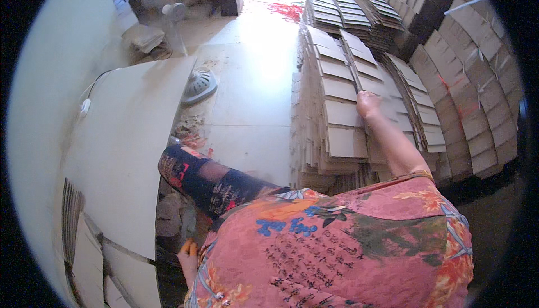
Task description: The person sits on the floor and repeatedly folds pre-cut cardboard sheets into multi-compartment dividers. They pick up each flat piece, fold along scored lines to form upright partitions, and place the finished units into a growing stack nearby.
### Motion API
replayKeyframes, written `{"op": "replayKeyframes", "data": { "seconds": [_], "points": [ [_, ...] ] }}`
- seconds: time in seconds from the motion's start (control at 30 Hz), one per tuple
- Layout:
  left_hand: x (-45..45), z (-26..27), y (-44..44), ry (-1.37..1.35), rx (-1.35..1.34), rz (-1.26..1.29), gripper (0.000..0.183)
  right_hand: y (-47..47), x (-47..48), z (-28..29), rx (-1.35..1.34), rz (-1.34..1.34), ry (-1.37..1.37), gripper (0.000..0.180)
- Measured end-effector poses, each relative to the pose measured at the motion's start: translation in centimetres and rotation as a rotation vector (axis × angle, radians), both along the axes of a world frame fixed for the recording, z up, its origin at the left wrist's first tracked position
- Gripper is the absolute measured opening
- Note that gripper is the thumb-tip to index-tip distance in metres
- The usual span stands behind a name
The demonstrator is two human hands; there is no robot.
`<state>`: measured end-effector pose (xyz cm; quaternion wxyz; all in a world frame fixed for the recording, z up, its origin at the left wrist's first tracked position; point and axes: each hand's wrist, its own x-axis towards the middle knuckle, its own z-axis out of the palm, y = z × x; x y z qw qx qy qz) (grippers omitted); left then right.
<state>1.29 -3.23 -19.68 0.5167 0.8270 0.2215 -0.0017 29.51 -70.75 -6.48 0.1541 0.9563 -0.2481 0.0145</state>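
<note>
My right hand (369, 102) reaches forward, its fingers curled at the edge of some flat cardboard sheets (370, 85) in a long stack. The sheets just right of it look blurred, and its fingertips are hidden. Another row of overlapping cardboard sheets (340, 112) lies directly to its left. Low on the left, my left hand (188, 254) hangs beside my pink floral garment (311, 245), with orange covers on its fingers. It is near the edge of a pale board table (122, 152); whether it holds anything is not visible.
Tall bundled cardboard stacks (471, 80) line the right side. On the floor (252, 97) are red strapping scraps (286, 12) and a grey fan base (201, 84). A standing fan (173, 11) is at the far left. Folded cardboard (88, 249) leans at lower left.
</note>
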Motion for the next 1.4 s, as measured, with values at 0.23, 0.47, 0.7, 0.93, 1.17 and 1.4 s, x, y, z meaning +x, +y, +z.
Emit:
{"op": "replayKeyframes", "data": {
  "seconds": [0.23, 0.47, 0.7, 0.93, 1.17, 1.4],
  "points": [
    [-1.0, 11.3, 4.7, -0.292, 0.16, 0.387, 0.026, 19.2, 1.9, 5.6, 0.148, 0.542, -0.039, 0.026],
    [-1.6, 12.7, 21.2, -0.267, 1.043, 0.574, 0.043, 42.2, -0.7, 2.2, 0.8, 1.546, -0.279, 0.024],
    [-1.8, 13.7, 27.4, 0.151, 1.017, 0.444, 0.038, 53.3, -6.5, 1.0, 1.074, 2.0, 0.026, 0.022],
    [-0.8, 15.4, 34.0, -0.163, 0.72, 0.521, 0.03, 56.9, -8.0, -0.9, 1.277, 1.882, 0.34, 0.017],
    [-0.4, 16.3, 33.0, -0.312, 0.689, 0.705, 0.028, 59.4, -9.1, -1.3, 1.532, 1.579, 0.661, 0.027],
    [-0.5, 14.0, 11.6, -0.562, 0.415, 0.034, 0.039, 61.7, -9.2, 0.8, 2.428, 0.491, 1.417, 0.034]
  ]
}}
